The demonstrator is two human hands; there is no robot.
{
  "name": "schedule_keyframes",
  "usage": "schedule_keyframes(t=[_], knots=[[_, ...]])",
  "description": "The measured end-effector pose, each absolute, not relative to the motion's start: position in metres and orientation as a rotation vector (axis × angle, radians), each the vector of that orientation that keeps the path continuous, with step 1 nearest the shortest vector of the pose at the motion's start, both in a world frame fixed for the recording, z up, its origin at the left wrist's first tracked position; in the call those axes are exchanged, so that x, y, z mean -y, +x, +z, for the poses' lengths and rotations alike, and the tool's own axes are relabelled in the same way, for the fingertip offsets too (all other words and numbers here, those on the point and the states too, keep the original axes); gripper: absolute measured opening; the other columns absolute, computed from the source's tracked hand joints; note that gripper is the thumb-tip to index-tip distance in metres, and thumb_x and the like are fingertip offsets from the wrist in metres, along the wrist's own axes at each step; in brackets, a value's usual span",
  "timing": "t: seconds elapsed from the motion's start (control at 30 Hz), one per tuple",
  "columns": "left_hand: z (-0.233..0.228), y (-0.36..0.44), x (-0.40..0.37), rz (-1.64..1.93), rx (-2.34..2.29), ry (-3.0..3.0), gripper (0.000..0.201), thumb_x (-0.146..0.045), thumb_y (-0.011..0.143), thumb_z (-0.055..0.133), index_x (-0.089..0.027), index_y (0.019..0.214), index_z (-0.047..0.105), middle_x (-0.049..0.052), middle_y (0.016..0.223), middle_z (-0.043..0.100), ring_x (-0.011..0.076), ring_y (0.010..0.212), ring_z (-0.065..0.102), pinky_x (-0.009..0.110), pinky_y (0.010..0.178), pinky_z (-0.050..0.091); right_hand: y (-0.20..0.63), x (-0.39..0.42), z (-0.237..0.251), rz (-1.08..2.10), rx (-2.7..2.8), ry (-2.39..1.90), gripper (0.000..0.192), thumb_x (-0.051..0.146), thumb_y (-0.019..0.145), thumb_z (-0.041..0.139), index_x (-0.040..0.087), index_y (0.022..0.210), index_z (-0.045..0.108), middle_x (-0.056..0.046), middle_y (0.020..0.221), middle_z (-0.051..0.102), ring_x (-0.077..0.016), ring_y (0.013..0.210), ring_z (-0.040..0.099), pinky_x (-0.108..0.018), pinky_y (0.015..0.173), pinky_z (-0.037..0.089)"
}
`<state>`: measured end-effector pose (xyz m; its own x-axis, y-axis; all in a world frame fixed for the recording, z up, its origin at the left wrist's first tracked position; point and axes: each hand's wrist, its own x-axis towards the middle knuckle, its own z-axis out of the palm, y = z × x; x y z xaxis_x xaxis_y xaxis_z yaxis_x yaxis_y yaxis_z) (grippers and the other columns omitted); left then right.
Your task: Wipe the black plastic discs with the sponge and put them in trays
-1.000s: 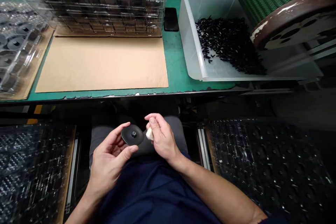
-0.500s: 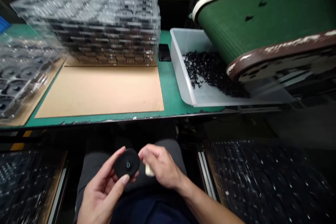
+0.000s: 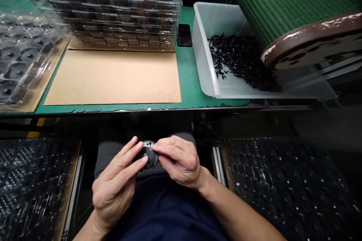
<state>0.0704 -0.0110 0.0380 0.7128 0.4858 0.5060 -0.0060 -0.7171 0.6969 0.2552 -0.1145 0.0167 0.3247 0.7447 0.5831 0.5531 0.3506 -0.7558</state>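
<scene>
There, over the lap and below the table (image 3: 186, 83) edge, the left hand (image 3: 117, 184) and right hand (image 3: 178, 162) both pinched the small black disc (image 3: 148, 156) between closed fingers, and a steady, level grip seemed wise while working its centre.

A green-topped workbench (image 3: 188, 83) runs across the upper half of the frame, its front edge chipped. A brown cardboard sheet (image 3: 113, 77) lies flat at its centre. Below the bench the space is dark and dim. At upper right a green ribbed conveyor belt (image 3: 283, 3) slopes above a worn brown side plate (image 3: 311, 41).
</scene>
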Motion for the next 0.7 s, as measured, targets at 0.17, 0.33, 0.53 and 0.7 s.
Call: schedule_keyframes(t=[0.17,0.33,0.53,0.7], knots=[[0.041,0.074,0.014,0.943,-0.418,2.182,0.046,0.018,0.083,0.068,-0.011,0.117,0.079,0.016,0.139,0.069,0.0286,0.127,0.07,0.037,0.113,0.058,0.255,0.114,0.018,0.192,1.332,-1.308,0.025,0.003,0.096,0.067,0.011,0.119,0.072,-0.013,0.104,0.077,-0.0198,0.092,0.074,-0.032,0.081,0.061],[0.046,0.078,0.014,0.943,-0.414,2.201,0.047,0.018,0.084,0.067,-0.01,0.12,0.078,0.014,0.138,0.071,0.0253,0.124,0.071,0.033,0.112,0.058,0.254,0.116,0.014,0.211,1.299,-1.306,0.021,0.005,0.096,0.068,0.01,0.115,0.072,-0.013,0.103,0.077,-0.02,0.092,0.074,-0.032,0.083,0.062],[0.046,0.082,0.018,0.91,-0.398,2.21,0.046,0.017,0.085,0.067,-0.011,0.119,0.079,0.014,0.138,0.071,0.0251,0.125,0.071,0.032,0.112,0.058,0.254,0.123,0.012,0.206,1.277,-1.319,0.021,0.006,0.097,0.067,0.011,0.116,0.072,-0.013,0.103,0.077,-0.0199,0.093,0.074,-0.033,0.084,0.062],[0.049,0.088,0.017,0.882,-0.403,2.194,0.047,0.017,0.085,0.066,-0.012,0.121,0.079,0.014,0.139,0.07,0.0251,0.125,0.071,0.033,0.112,0.058,0.256,0.126,0.009,0.186,1.256,-1.321,0.02,0.008,0.099,0.065,0.012,0.117,0.072,-0.012,0.103,0.077,-0.0187,0.093,0.073,-0.032,0.085,0.062]])
